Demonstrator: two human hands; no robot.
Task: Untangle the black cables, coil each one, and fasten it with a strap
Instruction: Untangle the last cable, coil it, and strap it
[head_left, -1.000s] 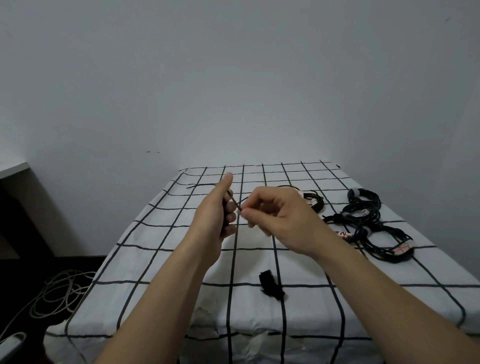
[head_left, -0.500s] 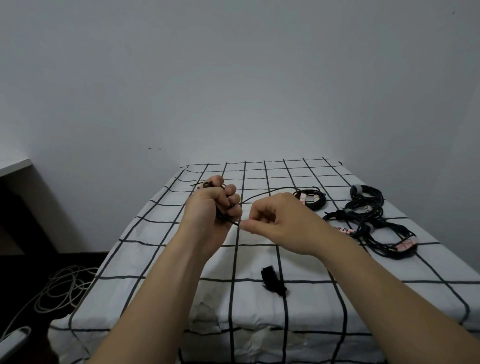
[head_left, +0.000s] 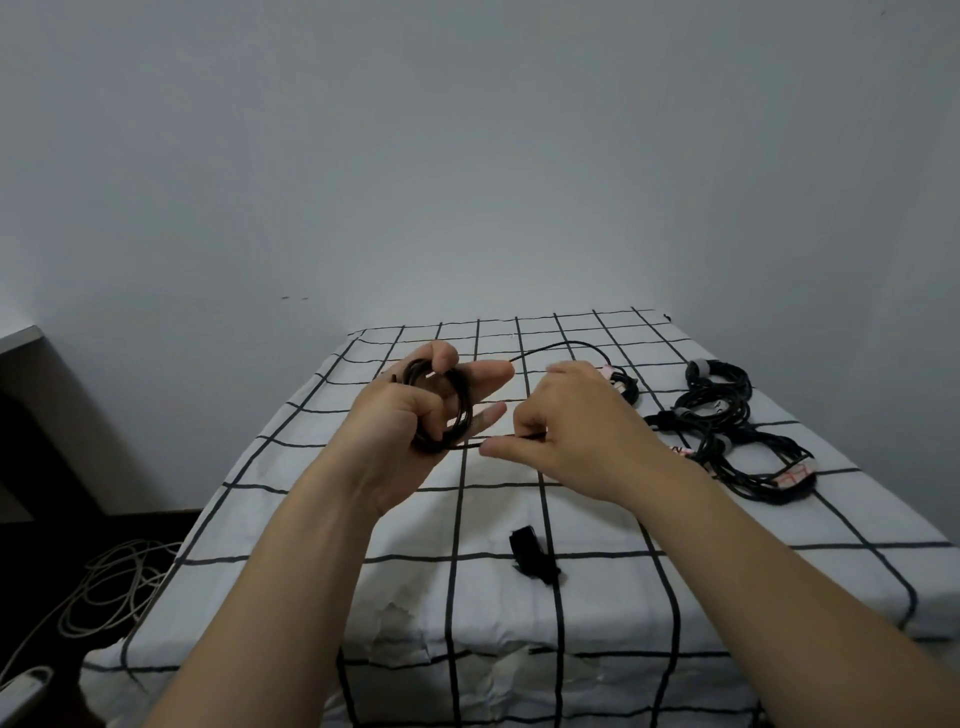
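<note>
My left hand (head_left: 415, 415) holds a small coil of thin black cable (head_left: 451, 410) above the table, thumb over the top of the loops. The cable's free run leaves the coil's bottom and passes into my right hand (head_left: 566, 431), which pinches it between thumb and forefinger. Beyond that hand the loose cable end (head_left: 571, 344) arcs over the far part of the table. A black strap (head_left: 535, 558) lies on the checked cloth near the front, below my hands.
The table (head_left: 675, 582) wears a white cloth with a black grid. Several coiled black cables (head_left: 727, 431) lie at the right; one small coil (head_left: 626, 387) sits behind my right hand. Pale cables (head_left: 109, 587) lie on the dark floor at left.
My left hand has turned palm-up and opened its fingers, so the wound coil now shows. My right hand has drawn the cable lower and to the right.
</note>
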